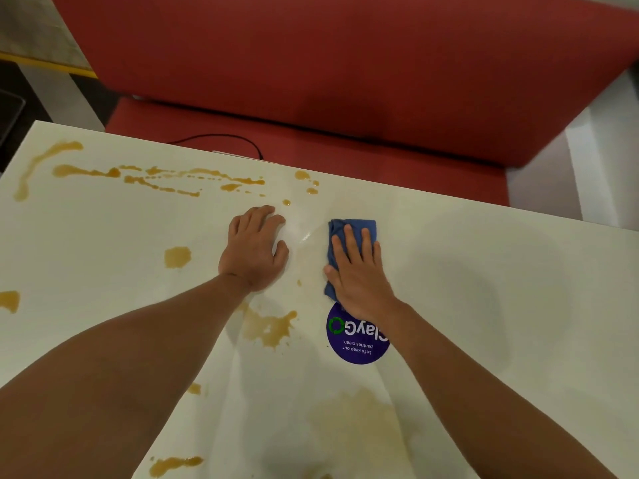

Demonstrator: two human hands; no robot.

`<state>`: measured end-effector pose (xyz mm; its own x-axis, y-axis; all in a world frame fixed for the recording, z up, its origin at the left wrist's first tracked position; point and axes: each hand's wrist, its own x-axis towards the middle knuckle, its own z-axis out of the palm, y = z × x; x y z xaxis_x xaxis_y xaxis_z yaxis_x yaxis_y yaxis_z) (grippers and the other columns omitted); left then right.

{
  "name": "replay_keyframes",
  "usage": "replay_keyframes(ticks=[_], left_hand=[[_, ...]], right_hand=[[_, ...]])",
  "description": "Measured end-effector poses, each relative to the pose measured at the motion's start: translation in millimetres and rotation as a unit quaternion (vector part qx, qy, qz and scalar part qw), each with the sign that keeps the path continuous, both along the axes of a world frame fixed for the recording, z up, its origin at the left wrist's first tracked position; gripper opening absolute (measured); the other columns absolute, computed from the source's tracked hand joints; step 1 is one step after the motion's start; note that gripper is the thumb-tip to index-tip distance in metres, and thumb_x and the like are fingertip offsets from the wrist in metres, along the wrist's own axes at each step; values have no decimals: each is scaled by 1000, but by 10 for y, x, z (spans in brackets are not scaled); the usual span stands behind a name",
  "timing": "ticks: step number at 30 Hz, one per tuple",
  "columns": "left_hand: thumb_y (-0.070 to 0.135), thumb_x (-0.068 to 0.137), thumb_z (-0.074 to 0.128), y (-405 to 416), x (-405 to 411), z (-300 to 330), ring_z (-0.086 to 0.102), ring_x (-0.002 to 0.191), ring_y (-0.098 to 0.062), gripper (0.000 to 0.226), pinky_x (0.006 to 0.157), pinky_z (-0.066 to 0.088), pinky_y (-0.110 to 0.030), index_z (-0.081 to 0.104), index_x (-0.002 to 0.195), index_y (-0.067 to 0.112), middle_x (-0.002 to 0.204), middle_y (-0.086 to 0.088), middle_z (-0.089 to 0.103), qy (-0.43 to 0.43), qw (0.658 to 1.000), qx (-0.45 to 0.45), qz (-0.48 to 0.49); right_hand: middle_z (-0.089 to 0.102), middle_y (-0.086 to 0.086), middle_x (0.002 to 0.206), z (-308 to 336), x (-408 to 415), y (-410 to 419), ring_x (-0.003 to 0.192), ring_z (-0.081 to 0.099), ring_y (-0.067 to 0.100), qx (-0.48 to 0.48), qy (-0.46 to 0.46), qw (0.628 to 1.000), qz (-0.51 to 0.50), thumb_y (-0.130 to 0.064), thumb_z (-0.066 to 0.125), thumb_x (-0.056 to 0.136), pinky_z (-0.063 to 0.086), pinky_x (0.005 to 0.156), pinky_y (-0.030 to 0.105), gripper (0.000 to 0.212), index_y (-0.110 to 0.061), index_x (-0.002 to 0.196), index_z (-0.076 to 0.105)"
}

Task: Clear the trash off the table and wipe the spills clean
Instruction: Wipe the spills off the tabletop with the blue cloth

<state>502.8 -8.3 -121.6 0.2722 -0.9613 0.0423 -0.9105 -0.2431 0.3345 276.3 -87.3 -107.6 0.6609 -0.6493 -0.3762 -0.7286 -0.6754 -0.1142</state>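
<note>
Brown liquid spills point(266, 326) are dotting our white table point(484, 271); our right hand point(359, 274) is pressing flat a folded blue cloth point(349, 233) above the round purple "Let's keep our pantries clean" sticker point(356, 344); our left hand point(254, 250) is resting empty, fingers curled.

**Red booth seat beyond a cream table**

A cream-white table point(484, 278) fills the lower view, its far edge running on a slant from upper left to right. Soft overhead light leaves a pale sheen near its middle and faint grey shadows toward the right. Beyond the far edge stands a red upholstered bench point(311, 63) with a tall backrest and a seat cushion below it. A thin black cable point(221, 137) curves across the seat, close to the table's far edge. At the left, a yellow strip point(48, 65) borders a dark floor area. At the right, pale grey-white surfaces point(601, 160) flank the bench.
</note>
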Motion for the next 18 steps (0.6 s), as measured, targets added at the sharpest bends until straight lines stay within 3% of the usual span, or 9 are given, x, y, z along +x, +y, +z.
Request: replay_keyframes(ticks=[5, 9, 12, 18], left_hand=[[37, 89, 47, -3, 6, -6, 41, 133, -28, 48, 112, 32, -47, 55, 132, 16, 144, -9, 47, -5, 1000, 1, 0], [34, 88, 50, -4, 13, -5, 40, 133, -28, 48, 112, 31, -47, 55, 132, 15, 144, -9, 47, -1, 1000, -3, 1], [33, 88, 51, -1, 9, 3, 40, 133, -27, 47, 113, 30, -46, 55, 132, 16, 144, -8, 46, 2, 1000, -5, 2], [33, 88, 50, -2, 18, -18, 39, 134, -26, 46, 112, 28, -43, 54, 131, 17, 144, -7, 45, 0, 1000, -3, -3]], right_hand=[[-11, 19, 168, -66, 275, 357, 151, -17, 47, 1, -26, 1000, 0, -52, -3, 98, 0, 124, 60, 77, -7, 160, 0], [4, 21, 168, -101, 273, 775, 153, -3, 47, -37, -60, 997, 38, -47, 17, 106, 8, 123, 61, 69, -5, 160, 17], [8, 18, 168, -130, 76, 1056, 154, 1, 45, -38, -63, 995, 61, -47, 30, 105, 13, 123, 60, 68, -7, 159, 20], [21, 14, 166, -108, -206, 1151, 153, 16, 42, -32, -56, 996, 67, -46, 33, 102, 26, 119, 58, 65, -11, 157, 28]])
